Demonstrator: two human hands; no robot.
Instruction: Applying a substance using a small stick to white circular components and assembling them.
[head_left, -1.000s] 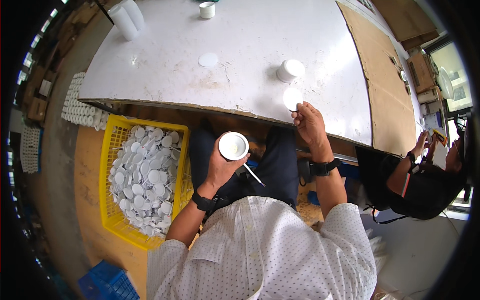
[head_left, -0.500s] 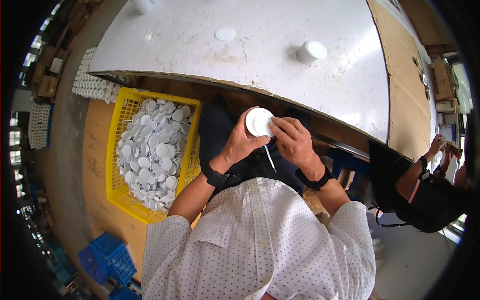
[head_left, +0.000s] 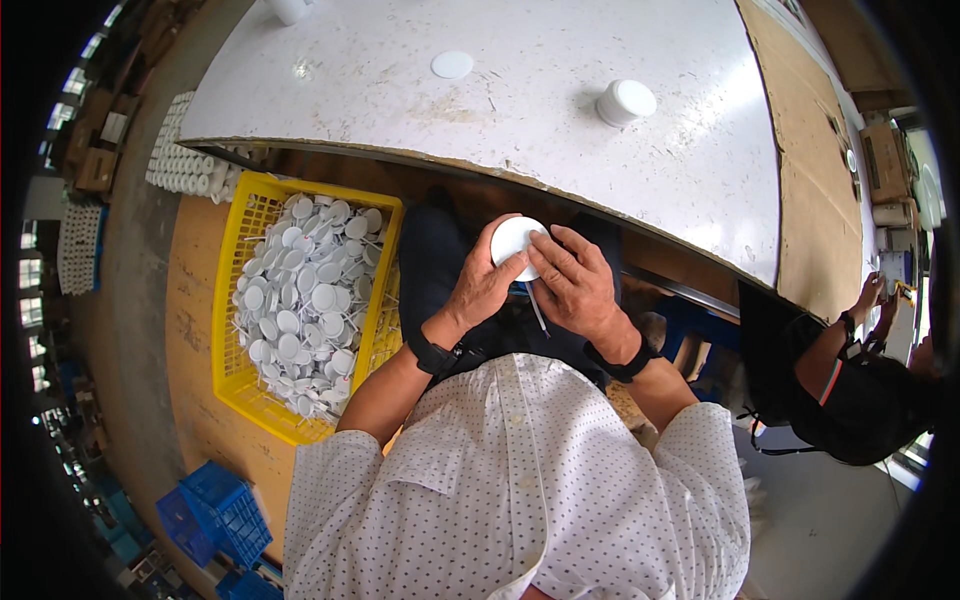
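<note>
Over my lap I hold a white round disc part [head_left: 511, 236] with a thin white stem or wire [head_left: 538, 308] hanging below it. My left hand [head_left: 482, 288] wraps round its left side, the thumb lying on its face. From the right, my right hand [head_left: 578, 286] presses its fingers onto the same disc. Its underside is hidden. To my left, a yellow plastic crate [head_left: 228, 300] is heaped with many similar white discs on stems [head_left: 290, 320].
Ahead is a white worktable [head_left: 540, 110] carrying a flat white disc [head_left: 452, 65] and a short stack of white discs [head_left: 626, 103]. Cardboard [head_left: 815, 170] covers its right end. Blue crates [head_left: 225, 515] stand at lower left. Another person [head_left: 850, 380] works at far right.
A smaller disc showed on the part's face before; now the face looks plain and flat. My left thumb has come onto the face and my right fingers lie further over it.
</note>
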